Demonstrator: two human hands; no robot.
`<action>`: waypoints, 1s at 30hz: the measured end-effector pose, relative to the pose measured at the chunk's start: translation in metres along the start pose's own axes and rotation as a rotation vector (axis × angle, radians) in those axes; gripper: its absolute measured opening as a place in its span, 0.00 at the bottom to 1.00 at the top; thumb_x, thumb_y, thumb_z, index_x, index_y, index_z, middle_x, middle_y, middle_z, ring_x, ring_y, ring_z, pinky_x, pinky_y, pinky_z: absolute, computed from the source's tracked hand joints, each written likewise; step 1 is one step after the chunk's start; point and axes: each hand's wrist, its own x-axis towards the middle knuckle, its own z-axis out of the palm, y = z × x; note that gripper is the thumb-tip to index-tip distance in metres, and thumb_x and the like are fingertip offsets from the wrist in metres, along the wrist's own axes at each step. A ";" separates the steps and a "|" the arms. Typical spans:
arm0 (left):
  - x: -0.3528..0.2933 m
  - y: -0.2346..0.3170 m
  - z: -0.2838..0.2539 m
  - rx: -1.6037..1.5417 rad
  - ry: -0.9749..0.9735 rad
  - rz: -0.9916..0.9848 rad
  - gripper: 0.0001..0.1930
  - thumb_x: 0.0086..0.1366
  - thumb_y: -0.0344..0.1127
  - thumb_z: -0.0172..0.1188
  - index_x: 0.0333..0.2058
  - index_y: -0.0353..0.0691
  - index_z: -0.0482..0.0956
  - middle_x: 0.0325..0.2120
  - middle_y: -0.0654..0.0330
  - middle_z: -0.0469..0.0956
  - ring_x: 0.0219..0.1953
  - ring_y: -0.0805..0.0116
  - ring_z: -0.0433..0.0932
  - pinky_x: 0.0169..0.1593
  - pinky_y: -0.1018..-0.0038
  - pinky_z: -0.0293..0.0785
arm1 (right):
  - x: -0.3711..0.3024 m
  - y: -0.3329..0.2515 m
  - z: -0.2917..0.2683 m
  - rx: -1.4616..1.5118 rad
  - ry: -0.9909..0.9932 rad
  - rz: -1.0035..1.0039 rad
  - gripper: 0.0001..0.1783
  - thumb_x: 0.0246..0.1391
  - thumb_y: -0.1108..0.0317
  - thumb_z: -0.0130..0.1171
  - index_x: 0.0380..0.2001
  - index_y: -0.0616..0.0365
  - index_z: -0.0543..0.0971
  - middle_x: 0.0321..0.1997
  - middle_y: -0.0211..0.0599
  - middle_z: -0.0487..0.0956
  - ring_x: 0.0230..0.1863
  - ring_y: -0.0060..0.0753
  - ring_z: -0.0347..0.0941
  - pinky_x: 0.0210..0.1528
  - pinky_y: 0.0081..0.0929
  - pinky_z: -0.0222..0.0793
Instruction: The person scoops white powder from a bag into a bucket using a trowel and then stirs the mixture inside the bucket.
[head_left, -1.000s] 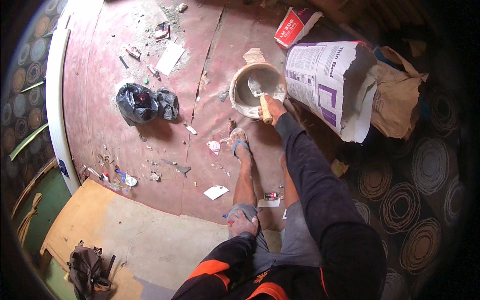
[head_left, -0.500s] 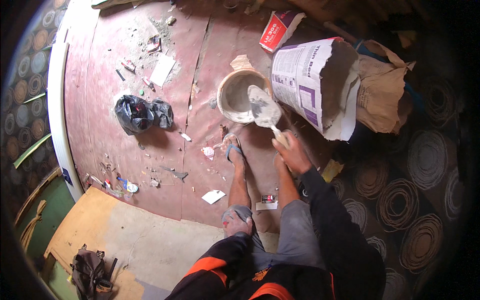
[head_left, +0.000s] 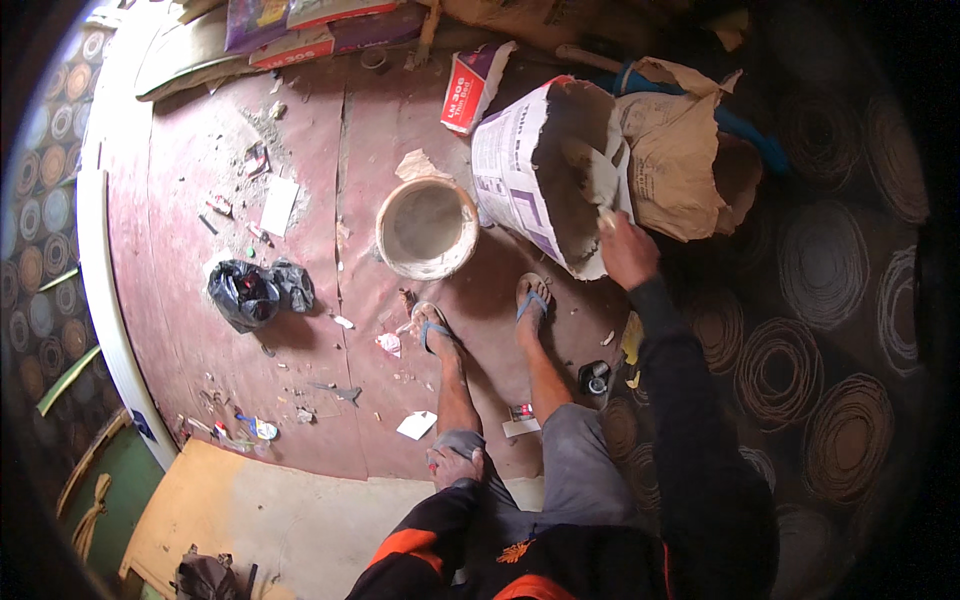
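My right hand [head_left: 628,252] is closed around the handle of a trowel [head_left: 602,182]. Its pale, dusty blade reaches into the torn mouth of a white and purple paper bag [head_left: 510,165]; the tip is hard to make out in the shadow. To the left of this bag a round bucket [head_left: 383,235] stands on the floor, with grey powder or mix inside. My left hand [head_left: 458,466] rests on my left knee, fingers spread over it, with a small red spot at its edge that I cannot identify.
A brown paper bag [head_left: 675,150] stands right of the white one, and a red-white torn bag piece [head_left: 470,88] lies behind. Full bags [head_left: 320,40] are stacked at the back. A black plastic bag [head_left: 243,295] and scattered scraps lie left. A dark round object [head_left: 594,377] sits near my right foot.
My right hand has carried the trowel from over the bucket, rightward into the open bag. The view has shifted, while my left hand stays on the knee.
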 end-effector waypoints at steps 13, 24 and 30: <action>0.004 0.004 -0.014 -0.078 -0.068 -0.035 0.48 0.58 0.64 0.58 0.67 0.35 0.57 0.64 0.41 0.59 0.64 0.42 0.65 0.65 0.50 0.62 | 0.079 -0.008 0.134 0.221 -0.004 0.182 0.17 0.54 0.63 0.54 0.36 0.70 0.76 0.41 0.69 0.78 0.44 0.70 0.76 0.48 0.58 0.71; 0.003 0.006 -0.030 -0.065 -0.087 -0.041 0.47 0.59 0.63 0.58 0.66 0.34 0.58 0.66 0.42 0.58 0.64 0.44 0.66 0.64 0.50 0.63 | 0.108 0.010 0.172 0.431 -0.028 0.093 0.15 0.50 0.67 0.54 0.32 0.69 0.81 0.39 0.65 0.80 0.43 0.64 0.78 0.44 0.51 0.72; 0.002 0.010 -0.030 -0.071 -0.109 -0.082 0.46 0.59 0.63 0.57 0.66 0.34 0.58 0.66 0.42 0.58 0.65 0.44 0.64 0.65 0.51 0.62 | 0.144 -0.005 0.155 -0.299 -0.185 -0.284 0.12 0.48 0.64 0.57 0.27 0.58 0.86 0.34 0.48 0.84 0.41 0.52 0.81 0.40 0.48 0.75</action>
